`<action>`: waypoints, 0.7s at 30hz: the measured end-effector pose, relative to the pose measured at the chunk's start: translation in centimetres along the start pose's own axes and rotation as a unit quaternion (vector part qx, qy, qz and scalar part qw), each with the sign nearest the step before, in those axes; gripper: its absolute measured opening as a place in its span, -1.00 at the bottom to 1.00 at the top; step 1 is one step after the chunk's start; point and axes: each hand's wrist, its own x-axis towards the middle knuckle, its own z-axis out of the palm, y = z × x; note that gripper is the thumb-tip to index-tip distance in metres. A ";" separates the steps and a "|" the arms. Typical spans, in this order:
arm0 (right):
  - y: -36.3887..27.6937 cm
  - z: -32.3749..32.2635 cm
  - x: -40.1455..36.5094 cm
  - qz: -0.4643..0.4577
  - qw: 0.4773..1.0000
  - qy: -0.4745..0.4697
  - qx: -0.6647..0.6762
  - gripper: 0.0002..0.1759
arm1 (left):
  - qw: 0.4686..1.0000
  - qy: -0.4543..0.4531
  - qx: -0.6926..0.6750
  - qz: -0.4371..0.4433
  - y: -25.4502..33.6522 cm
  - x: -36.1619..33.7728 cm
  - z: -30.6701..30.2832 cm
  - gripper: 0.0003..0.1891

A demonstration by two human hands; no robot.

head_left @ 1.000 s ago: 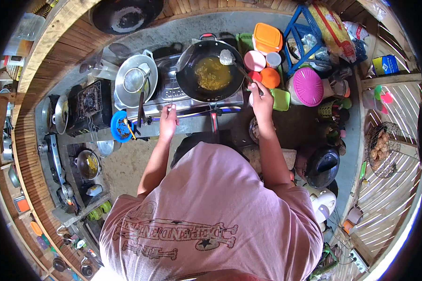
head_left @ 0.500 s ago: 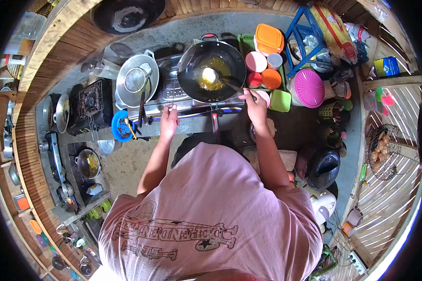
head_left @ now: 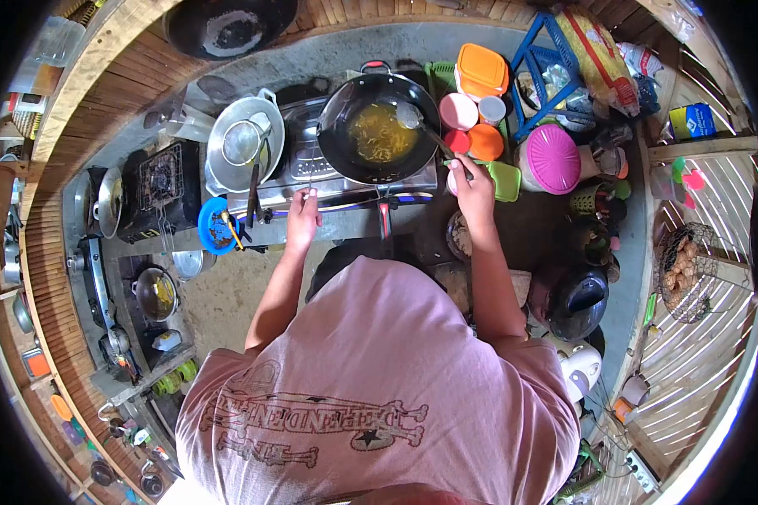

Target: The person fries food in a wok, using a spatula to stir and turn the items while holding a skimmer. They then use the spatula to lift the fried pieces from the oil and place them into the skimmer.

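Head view, wide-angle, dark at the corners. The camera looks steeply down and forward from above, with the shirt (head_left: pixel 379 362) close by on the near side and the wok (head_left: pixel 337 141) farther off.

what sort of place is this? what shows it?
A kitchen, probably a home one. A black wok with food in it sits on a metal stove, lidded plastic containers stand beside it, and another wok is at the wall behind.
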 end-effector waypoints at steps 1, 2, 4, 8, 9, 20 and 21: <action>0.6 0.4 0.0 0.004 1.000 0.003 0.010 -0.65 | 1.000 0.002 0.000 -0.004 0.0 0.0 0.0 -0.68; 1.2 0.7 -0.1 0.009 1.000 0.004 0.020 -0.64 | 1.000 0.003 0.000 -0.004 0.0 0.0 -0.1 -0.68; 2.4 1.4 -0.7 0.024 0.998 -0.009 0.051 -0.63 | 1.000 0.007 -0.011 0.000 -0.1 -0.1 -0.1 -0.68; 0.9 1.8 -1.9 0.183 0.959 -0.031 0.215 -0.60 | 1.000 0.006 -0.010 0.003 -0.2 -0.1 -0.4 -0.68; -0.2 1.8 -2.1 0.193 0.950 -0.021 0.246 -0.59 | 1.000 0.009 -0.006 0.005 -0.3 -0.1 -0.4 -0.68; -0.9 0.7 -1.1 0.055 0.987 0.004 0.153 -0.67 | 1.000 0.004 0.006 0.003 0.1 -0.1 0.0 -0.69; -1.1 0.5 -0.9 0.043 0.989 0.013 0.140 -0.68 | 1.000 0.005 0.006 0.004 0.3 -0.2 0.1 -0.69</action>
